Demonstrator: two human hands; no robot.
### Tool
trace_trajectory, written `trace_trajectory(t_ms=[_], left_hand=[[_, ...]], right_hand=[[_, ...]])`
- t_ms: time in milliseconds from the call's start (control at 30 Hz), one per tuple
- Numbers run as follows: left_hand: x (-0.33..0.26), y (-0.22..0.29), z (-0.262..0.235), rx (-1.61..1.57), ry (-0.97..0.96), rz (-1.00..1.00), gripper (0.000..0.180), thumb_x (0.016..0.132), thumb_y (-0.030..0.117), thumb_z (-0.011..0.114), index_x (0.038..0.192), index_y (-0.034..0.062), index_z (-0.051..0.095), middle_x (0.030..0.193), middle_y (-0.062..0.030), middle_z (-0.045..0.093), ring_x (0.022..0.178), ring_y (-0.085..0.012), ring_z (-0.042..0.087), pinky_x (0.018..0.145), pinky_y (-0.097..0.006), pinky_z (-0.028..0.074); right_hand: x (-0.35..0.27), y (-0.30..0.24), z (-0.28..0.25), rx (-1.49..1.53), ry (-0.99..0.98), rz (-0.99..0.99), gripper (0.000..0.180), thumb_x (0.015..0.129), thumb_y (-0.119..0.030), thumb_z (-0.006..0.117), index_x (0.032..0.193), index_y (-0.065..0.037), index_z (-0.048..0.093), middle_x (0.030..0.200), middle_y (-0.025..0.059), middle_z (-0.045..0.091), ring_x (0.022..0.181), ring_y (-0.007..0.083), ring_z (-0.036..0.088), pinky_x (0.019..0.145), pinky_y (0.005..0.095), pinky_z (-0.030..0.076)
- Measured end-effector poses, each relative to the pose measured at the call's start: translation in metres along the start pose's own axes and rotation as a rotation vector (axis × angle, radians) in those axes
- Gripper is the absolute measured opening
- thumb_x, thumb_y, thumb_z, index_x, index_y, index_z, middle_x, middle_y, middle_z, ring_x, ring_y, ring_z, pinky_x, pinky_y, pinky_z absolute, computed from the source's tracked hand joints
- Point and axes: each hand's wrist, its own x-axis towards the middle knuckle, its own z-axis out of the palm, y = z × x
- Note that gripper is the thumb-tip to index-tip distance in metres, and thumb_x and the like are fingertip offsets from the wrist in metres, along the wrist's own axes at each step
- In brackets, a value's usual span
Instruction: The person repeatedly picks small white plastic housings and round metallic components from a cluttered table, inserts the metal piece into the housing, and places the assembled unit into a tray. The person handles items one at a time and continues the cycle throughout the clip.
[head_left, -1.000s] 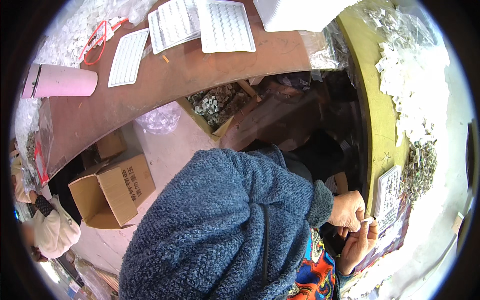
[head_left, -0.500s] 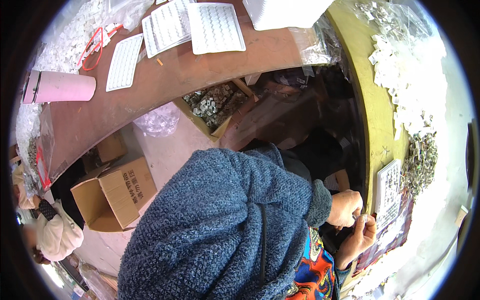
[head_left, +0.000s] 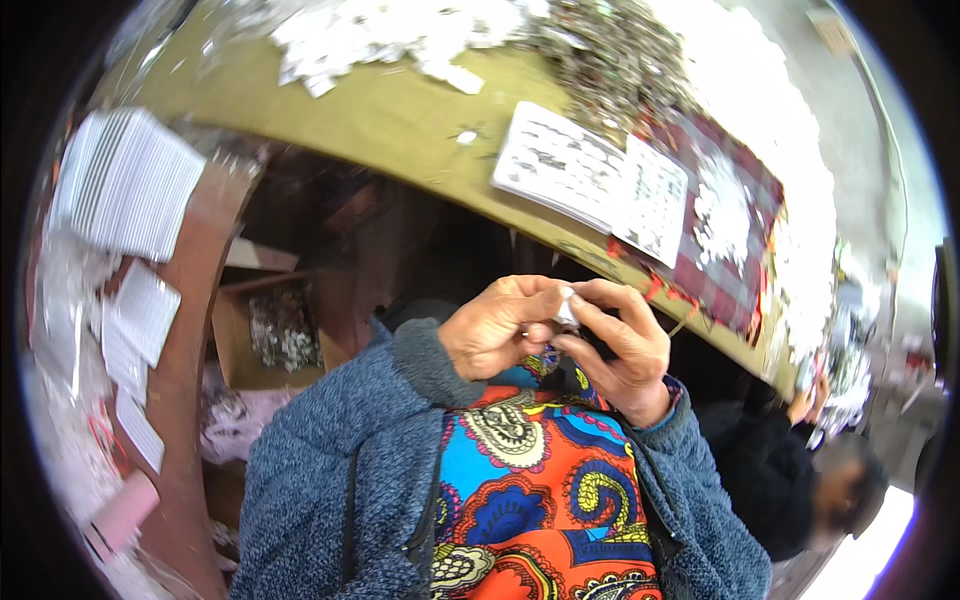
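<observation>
In front of my patterned apron, my left hand and my right hand meet at the fingertips. Pinched between them is a small white piece; its exact kind is too small to make out. A tiny metallic bit shows by the curled fingers of my left hand, partly hidden. Both hands are closed and raised above my lap, just short of the yellow-green table. On that table, beyond my right hand, lie a white tray with rows of small dark parts and a second such sheet.
A plaid cloth carries loose white pieces. Behind the trays are heaps of metal parts and white pieces. Stacked white trays stand at the left; a cardboard box is below. Another person works at the right.
My view has swung right toward the yellow-green table, so both hands now appear mid-picture. They stay together at the fingertips, with the small white piece now showing between them.
</observation>
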Motion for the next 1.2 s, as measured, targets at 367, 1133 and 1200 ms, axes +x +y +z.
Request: trace_trajectory(t_ms=[367,1133,1200], left_hand=[[0.030,0.002,0.051,0.494,0.195,-0.174,0.041,0.100,0.040,0.059,0.108,0.0002,0.061,0.074,0.0061,0.053,0.057,0.0003,0.040,0.051,-0.018,0.034],[0.123,-0.030,0.062,0.348,0.067,-0.462,0.034,0.095,0.022,0.068,0.121,0.0017,0.059,0.099,-0.0204,0.070,0.066,-0.0156,0.065,0.041,-0.021,0.040],[0.124,-0.028,0.062,0.306,0.069,-0.473,0.031,0.098,0.017,0.063,0.123,0.0001,0.058,0.104,-0.0207,0.069,0.075,-0.0159,0.068,0.048,-0.020,0.048]], right_hand=[[-0.028,0.035,-0.023,-0.174,0.336,-0.229,0.023,0.073,-0.005,0.077,0.090,0.002,0.064,0.090,0.0109,0.064,0.062,0.0236,0.055,0.058,0.0361,0.044],[-0.093,0.158,-0.143,-0.366,0.658,0.655,0.010,0.083,-0.002,0.070,0.093,0.000,0.068,0.089,0.0117,0.062,0.078,0.0307,0.064,0.069,0.0382,0.051],[-0.085,0.159,-0.143,-0.432,0.620,0.666,0.010,0.083,-0.002,0.070,0.093,0.000,0.068,0.089,0.0116,0.062,0.077,0.0309,0.064,0.068,0.0384,0.051]])
